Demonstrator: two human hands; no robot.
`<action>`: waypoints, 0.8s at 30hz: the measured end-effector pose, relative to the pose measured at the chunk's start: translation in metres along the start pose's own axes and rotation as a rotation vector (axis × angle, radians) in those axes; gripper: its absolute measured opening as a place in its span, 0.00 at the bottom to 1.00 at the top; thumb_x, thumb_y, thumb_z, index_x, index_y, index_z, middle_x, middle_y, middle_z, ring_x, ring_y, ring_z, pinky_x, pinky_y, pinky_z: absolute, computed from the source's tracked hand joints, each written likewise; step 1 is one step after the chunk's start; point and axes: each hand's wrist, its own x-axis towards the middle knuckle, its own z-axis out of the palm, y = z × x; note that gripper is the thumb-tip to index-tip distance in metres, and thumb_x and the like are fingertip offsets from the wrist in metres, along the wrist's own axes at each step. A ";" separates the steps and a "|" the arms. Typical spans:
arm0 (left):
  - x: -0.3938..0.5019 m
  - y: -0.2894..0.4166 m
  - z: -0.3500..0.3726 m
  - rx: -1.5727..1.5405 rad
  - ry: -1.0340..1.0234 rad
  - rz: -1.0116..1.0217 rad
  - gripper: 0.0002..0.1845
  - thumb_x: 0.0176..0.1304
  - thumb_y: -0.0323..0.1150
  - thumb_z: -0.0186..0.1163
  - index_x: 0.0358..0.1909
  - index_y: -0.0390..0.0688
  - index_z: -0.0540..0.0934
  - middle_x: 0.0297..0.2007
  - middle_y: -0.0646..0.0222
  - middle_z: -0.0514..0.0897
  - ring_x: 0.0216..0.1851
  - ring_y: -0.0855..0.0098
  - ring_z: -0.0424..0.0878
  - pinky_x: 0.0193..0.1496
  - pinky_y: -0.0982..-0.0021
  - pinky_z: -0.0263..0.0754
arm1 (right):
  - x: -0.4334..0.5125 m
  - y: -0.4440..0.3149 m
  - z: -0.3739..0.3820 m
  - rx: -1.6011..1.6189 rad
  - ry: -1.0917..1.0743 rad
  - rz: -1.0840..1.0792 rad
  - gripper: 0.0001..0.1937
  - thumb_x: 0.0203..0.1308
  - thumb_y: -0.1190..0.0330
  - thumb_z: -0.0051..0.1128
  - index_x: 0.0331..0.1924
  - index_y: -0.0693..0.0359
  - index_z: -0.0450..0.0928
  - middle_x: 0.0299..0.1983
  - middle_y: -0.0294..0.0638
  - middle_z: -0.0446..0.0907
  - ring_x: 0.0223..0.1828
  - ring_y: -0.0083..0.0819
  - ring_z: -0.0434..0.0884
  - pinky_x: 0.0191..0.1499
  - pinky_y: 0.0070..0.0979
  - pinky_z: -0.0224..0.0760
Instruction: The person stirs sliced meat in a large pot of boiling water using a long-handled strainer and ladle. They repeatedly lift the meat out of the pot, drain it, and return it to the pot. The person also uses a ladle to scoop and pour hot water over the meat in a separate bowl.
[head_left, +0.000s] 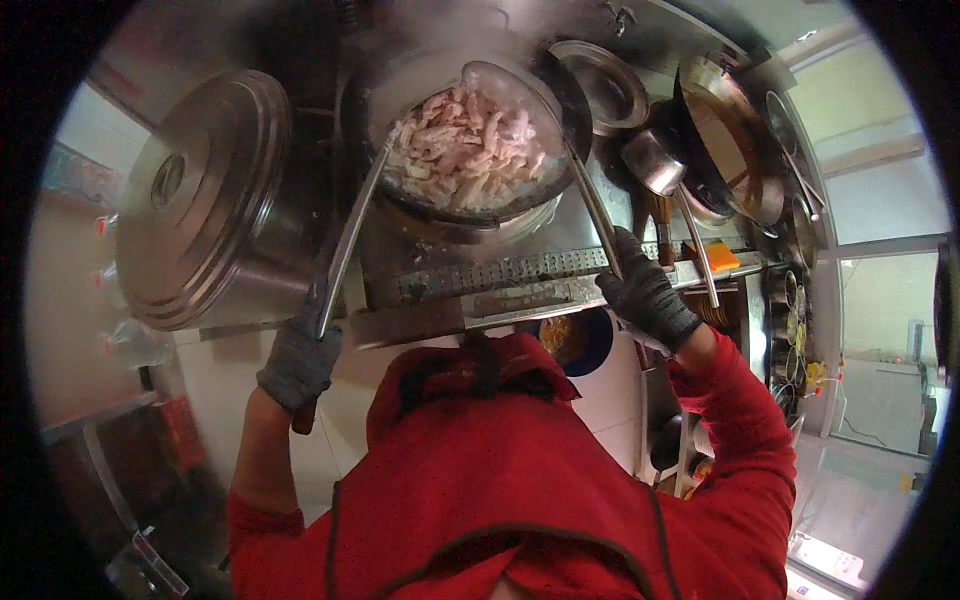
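My left hand (300, 364), in a grey knit glove, is closed on the handle of a long metal utensil (356, 217), whose far end reaches the left side of the wok. In a like glove, my right hand (651, 298) grips the metal handle of a round strainer or ladle (592, 202). Its head, partly hidden by steam, lies at the far right of the food. Pale strips of meat (480, 142) are heaped in the wok (442, 217) on the stove, between the two utensils. Steam rises above them.
A large lidded metal pot (202, 202) stands at left. To the right are a metal lid (607, 86), a small saucepan (656, 161), a brush (664, 229), a tilted wok (720, 135) and an orange block (721, 257). Below the stove edge sits a dark bucket (592, 345).
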 end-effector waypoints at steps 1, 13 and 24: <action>-0.002 -0.003 -0.001 0.001 -0.022 -0.007 0.34 0.62 0.32 0.53 0.71 0.37 0.58 0.34 0.43 0.79 0.35 0.50 0.79 0.39 0.57 0.74 | -0.005 0.000 -0.003 0.040 -0.015 0.035 0.31 0.59 0.71 0.56 0.66 0.68 0.59 0.57 0.65 0.71 0.58 0.56 0.74 0.59 0.39 0.68; -0.004 -0.027 0.000 0.077 0.054 0.159 0.35 0.62 0.29 0.54 0.72 0.40 0.57 0.36 0.42 0.80 0.31 0.47 0.81 0.34 0.53 0.74 | -0.027 -0.027 -0.099 -0.645 -0.003 -0.362 0.30 0.59 0.72 0.54 0.68 0.61 0.64 0.51 0.60 0.78 0.48 0.50 0.82 0.42 0.42 0.75; -0.007 -0.015 -0.005 -0.191 -0.082 -0.070 0.31 0.63 0.28 0.52 0.69 0.36 0.61 0.60 0.40 0.72 0.61 0.45 0.70 0.62 0.59 0.67 | -0.021 -0.085 -0.160 -0.678 -0.272 -0.147 0.35 0.59 0.71 0.58 0.71 0.59 0.58 0.48 0.58 0.77 0.43 0.52 0.79 0.43 0.41 0.72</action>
